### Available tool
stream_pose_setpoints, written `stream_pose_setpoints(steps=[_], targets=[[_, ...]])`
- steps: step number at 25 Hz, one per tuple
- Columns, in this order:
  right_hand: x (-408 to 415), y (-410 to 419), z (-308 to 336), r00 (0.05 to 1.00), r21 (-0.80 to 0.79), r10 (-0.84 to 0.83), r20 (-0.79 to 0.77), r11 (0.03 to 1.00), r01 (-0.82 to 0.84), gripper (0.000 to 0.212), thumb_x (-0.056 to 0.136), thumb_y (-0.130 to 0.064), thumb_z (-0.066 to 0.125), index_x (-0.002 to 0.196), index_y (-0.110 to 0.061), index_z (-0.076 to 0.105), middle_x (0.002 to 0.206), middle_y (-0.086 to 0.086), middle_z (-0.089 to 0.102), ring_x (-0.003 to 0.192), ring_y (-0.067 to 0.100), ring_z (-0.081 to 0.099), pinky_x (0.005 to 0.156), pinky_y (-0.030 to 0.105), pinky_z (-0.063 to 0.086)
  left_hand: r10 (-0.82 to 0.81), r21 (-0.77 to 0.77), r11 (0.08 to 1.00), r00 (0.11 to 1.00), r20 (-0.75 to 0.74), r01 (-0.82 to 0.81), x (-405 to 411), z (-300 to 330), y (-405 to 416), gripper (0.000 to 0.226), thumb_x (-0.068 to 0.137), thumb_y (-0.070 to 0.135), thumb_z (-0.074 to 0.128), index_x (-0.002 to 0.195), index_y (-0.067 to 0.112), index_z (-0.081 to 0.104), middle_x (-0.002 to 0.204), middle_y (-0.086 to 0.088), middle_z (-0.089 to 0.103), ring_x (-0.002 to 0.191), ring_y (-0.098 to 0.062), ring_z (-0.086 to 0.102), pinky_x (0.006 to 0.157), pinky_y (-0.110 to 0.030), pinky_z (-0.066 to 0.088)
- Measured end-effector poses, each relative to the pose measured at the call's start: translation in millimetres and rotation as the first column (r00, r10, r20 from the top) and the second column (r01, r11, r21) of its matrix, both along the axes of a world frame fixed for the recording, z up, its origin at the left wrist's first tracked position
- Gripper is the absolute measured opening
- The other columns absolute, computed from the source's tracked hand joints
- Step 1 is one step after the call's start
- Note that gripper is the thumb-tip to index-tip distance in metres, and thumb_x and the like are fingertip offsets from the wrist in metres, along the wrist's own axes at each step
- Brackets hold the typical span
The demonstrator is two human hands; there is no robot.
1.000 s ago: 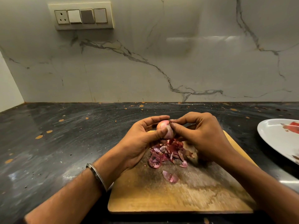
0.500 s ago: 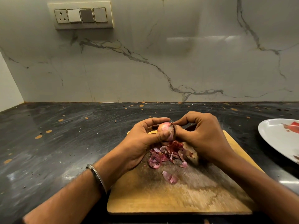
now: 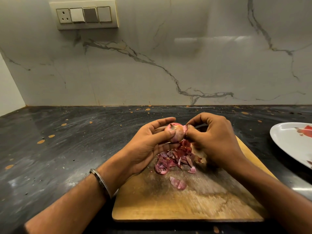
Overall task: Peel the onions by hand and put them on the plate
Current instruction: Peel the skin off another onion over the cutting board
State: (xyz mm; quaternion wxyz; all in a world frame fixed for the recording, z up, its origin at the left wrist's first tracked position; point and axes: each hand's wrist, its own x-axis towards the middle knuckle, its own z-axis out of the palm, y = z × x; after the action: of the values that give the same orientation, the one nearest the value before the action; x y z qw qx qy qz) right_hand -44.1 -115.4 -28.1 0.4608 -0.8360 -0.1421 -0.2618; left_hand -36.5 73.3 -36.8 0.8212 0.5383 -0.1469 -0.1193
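While your left hand (image 3: pixel 145 142) cradles the onion (image 3: pixel 175 134) and your right hand (image 3: pixel 211 141) pinches skin at its 3 o'clock, yanking hard could pop it onto the bench (image 3: pixel 50 149).

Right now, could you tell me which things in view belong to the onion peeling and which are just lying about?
Part of the job:
- onion, held in the left hand
- right hand, pinching a strip of skin at the onion's side
- plate, at the right edge
- peel scraps on the cutting board

Just lying about:
- switch panel on the wall
- bangle on the left wrist
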Motion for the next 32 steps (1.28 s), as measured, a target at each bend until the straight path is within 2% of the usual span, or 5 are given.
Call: stream_pose_setpoints(steps=[7, 12, 22, 26, 32], targets=[[-3, 4, 1, 0.993, -0.037, 0.109, -0.043, 0.993, -0.11, 0.008, 0.089, -0.03, 0.072, 0.096, -0.028, 0.069, 0.086, -0.01, 0.072, 0.073, 0.003, 0.069, 0.064, 0.02, 0.057, -0.009, -0.002, 1.0, 1.0, -0.005, 0.009, 2, -4, -1, 0.038, 0.087, 0.002, 0.062, 0.124, 0.005, 0.063, 0.104, -0.015, 0.072, 0.084, -0.018, 0.07, 0.078, -0.031, 0.061], [0, 0, 3, 0.991, 0.035, 0.104, -0.081, 0.994, -0.101, 0.015, 0.088, -0.009, 0.074, 0.091, -0.023, 0.074, 0.084, -0.006, 0.074, 0.08, 0.007, 0.071, 0.074, 0.029, 0.061, 0.01, -0.007, 1.0, 1.0, -0.016, -0.01, 3, -1, -1, 0.032, 0.092, 0.002, 0.058, 0.124, 0.003, 0.063, 0.118, -0.021, 0.067, 0.092, -0.024, 0.069, 0.075, -0.03, 0.062], [-4, 1, 5, 0.995, -0.073, 0.093, -0.024, 0.993, -0.094, 0.018, 0.088, -0.004, 0.071, 0.09, -0.022, 0.076, 0.075, -0.009, 0.071, 0.066, 0.003, 0.065, 0.056, 0.013, 0.05, -0.018, 0.008, 1.0, 1.0, 0.008, 0.018, 0, -5, -2, 0.047, 0.079, 0.001, 0.067, 0.125, 0.005, 0.061, 0.107, -0.015, 0.072, 0.09, -0.02, 0.071, 0.073, -0.025, 0.06], [-6, 1, 6, 0.994, -0.088, 0.105, -0.002, 0.991, -0.105, 0.02, 0.087, -0.001, 0.069, 0.088, -0.02, 0.076, 0.076, -0.011, 0.071, 0.069, -0.003, 0.065, 0.06, 0.01, 0.049, 0.031, -0.027, 0.999, 1.0, -0.005, -0.031, 5, -6, 0, 0.047, 0.081, 0.007, 0.066, 0.127, 0.004, 0.059, 0.118, -0.022, 0.068, 0.1, -0.026, 0.071, 0.077, -0.028, 0.06], [-8, 6, 6, 0.992, -0.261, 0.108, -0.059, 0.958, -0.12, 0.015, 0.085, -0.009, 0.064, 0.075, -0.017, 0.072, 0.077, -0.007, 0.066, 0.074, 0.009, 0.06, 0.068, 0.029, 0.051, 0.066, 0.024, 0.998, 0.998, 0.023, -0.066, 10, -10, 1, 0.043, 0.086, 0.024, 0.065, 0.127, 0.011, 0.062, 0.116, -0.013, 0.071, 0.098, -0.017, 0.069, 0.075, -0.028, 0.058]])
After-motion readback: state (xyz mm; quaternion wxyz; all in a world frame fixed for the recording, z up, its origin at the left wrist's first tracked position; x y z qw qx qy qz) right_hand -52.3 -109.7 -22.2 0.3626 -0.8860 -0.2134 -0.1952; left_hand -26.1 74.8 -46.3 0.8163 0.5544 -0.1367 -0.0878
